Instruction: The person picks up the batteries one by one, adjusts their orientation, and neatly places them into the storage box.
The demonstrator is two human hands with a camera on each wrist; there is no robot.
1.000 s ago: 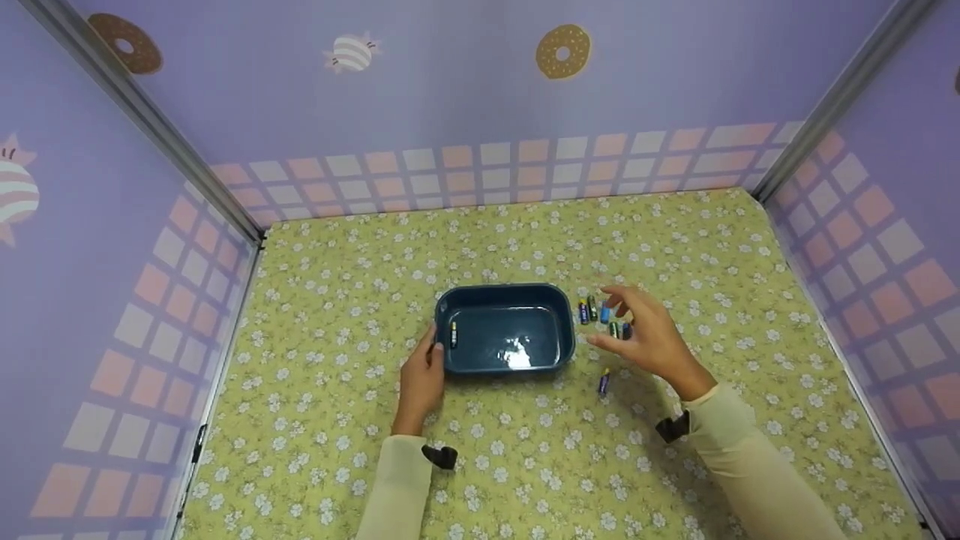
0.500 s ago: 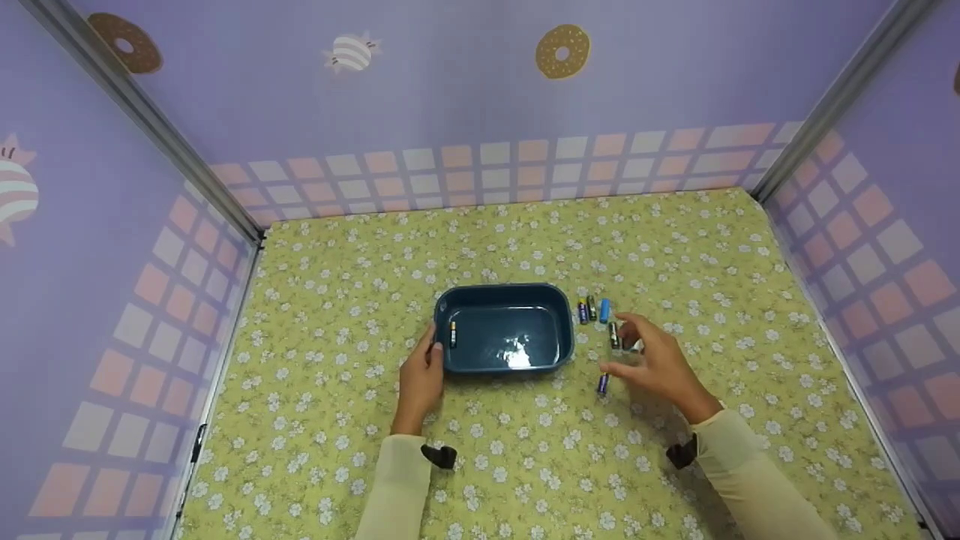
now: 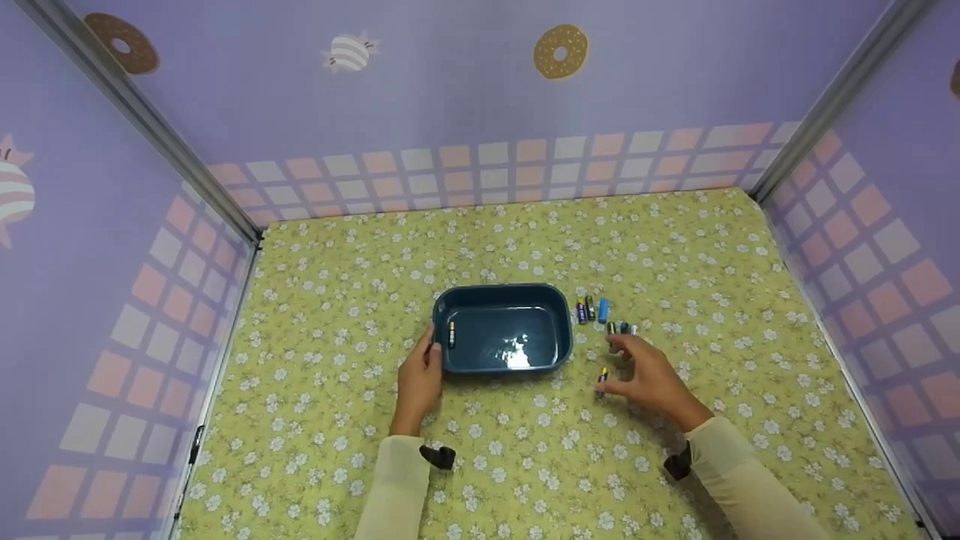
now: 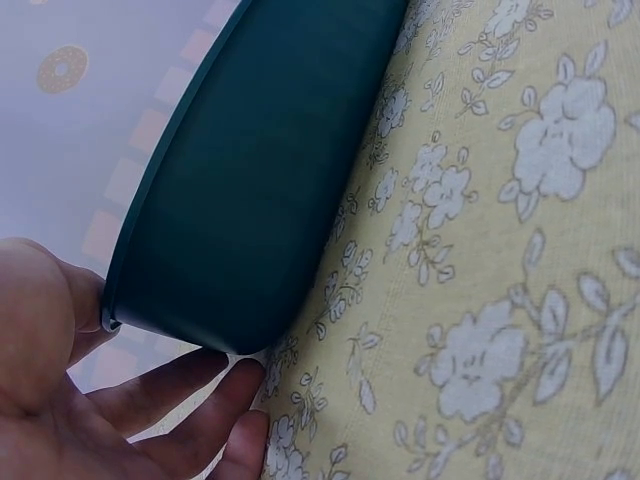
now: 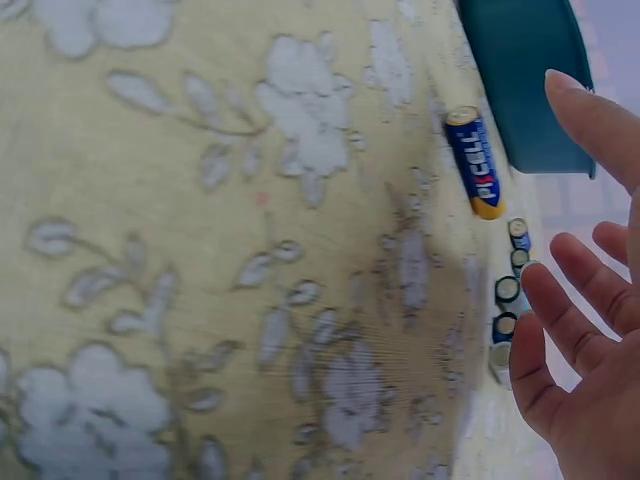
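Observation:
A dark teal plastic basin [image 3: 495, 326] stands on the flowered cloth, one small battery [image 3: 451, 335] lying inside near its left wall. My left hand [image 3: 418, 381] holds the basin's left end, thumb over the rim and fingers against the outer wall in the left wrist view. To the right of the basin, my right hand [image 3: 651, 379] hovers with fingers spread around a blue and yellow battery [image 5: 475, 162] marked PKCELL. Its thumb overlaps that battery in the head view, while the right wrist view shows a gap between the hand and it.
Beyond the right hand lie a purple battery [image 3: 580, 311], a dark one [image 3: 590, 308] and a plain blue one [image 3: 603, 310]. Several more batteries [image 3: 623, 328] stand close to its fingertips. Purple patterned walls [image 3: 480, 97] enclose the flowered cloth [image 3: 360, 277] at back and sides.
My right hand has come down and nearer from over the grouped batteries to the single blue and yellow battery. The left hand and basin stay in place.

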